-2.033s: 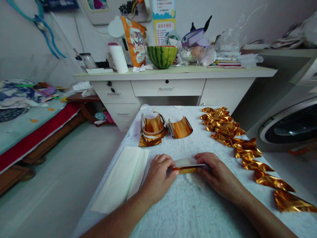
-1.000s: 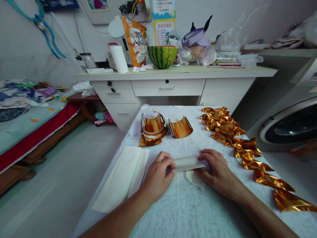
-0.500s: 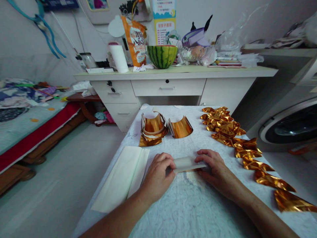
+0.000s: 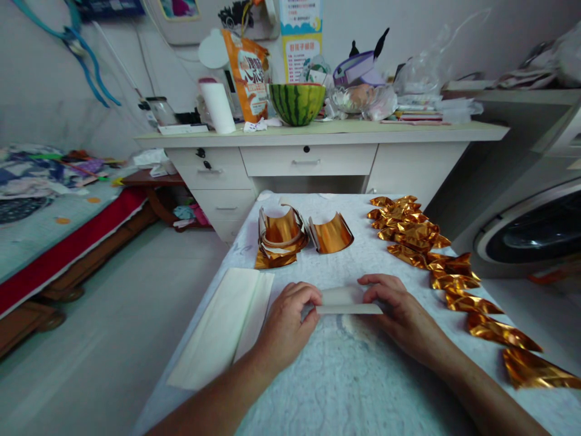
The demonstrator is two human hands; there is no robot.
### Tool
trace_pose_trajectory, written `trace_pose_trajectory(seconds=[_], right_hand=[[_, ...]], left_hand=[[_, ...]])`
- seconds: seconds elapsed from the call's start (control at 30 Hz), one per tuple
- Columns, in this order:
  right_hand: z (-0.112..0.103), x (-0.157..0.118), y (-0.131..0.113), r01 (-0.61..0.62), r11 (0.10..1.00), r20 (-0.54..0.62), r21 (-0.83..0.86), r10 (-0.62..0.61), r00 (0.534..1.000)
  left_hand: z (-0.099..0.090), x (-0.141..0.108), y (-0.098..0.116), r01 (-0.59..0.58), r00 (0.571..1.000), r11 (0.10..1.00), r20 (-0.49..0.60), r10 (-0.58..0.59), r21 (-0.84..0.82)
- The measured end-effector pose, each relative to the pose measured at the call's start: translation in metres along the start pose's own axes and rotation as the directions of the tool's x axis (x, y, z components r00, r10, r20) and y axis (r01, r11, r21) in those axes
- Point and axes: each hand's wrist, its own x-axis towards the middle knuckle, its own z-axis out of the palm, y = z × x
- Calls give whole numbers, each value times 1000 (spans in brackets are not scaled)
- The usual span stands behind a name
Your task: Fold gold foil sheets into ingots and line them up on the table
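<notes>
Near the middle of the cloth-covered table, a small folded sheet (image 4: 342,297), whitish on the side facing me, is stretched between my hands. My left hand (image 4: 293,318) pinches its left end with fingers and thumb. Its right end is in my right hand (image 4: 397,306), whose thumb is partly hidden behind the sheet. Folded white paper (image 4: 222,327) lies left of my left hand. Beyond my hands stand a curled stack of gold foil sheets (image 4: 279,233) and a smaller curved gold piece (image 4: 332,233). Twisted gold foil pieces (image 4: 422,236) run down the table's right side.
A white desk (image 4: 313,136) stands behind the table, bearing a watermelon half (image 4: 297,103), an orange pouch (image 4: 249,79) and a paper roll (image 4: 218,108). To the right is a washing machine (image 4: 535,224); a bed (image 4: 86,212) is at the left.
The sheet's near edge has risen and straightened, covering the brownish strip seen under it before. My right fingers have shifted slightly at its right end.
</notes>
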Motion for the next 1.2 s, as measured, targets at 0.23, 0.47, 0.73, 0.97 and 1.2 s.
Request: trace_pose_trajectory(seconds=[0.23, 0.47, 0.73, 0.97, 1.2], right_hand=[[-1, -1, -4, -33, 988, 27, 150, 29, 999], [-1, -2, -5, -77, 986, 47, 150, 71, 996], [-3, -2, -8, -142, 985, 149, 102, 126, 981], [-10, -3, -9, -104, 988, 234, 113, 75, 969], [-13, -2, -13, -41, 996, 242, 84, 19, 970]], left_hand=[[-3, -1, 5, 54, 998, 999, -28, -54, -7], [-3, -1, 7, 92, 995, 994, -43, -94, -60], [-1, -3, 3, 109, 991, 993, 80, -111, 35], [-8, -3, 4, -78, 984, 991, 170, 59, 111], [-13, -4, 1, -271, 936, 959, 254, 242, 87]])
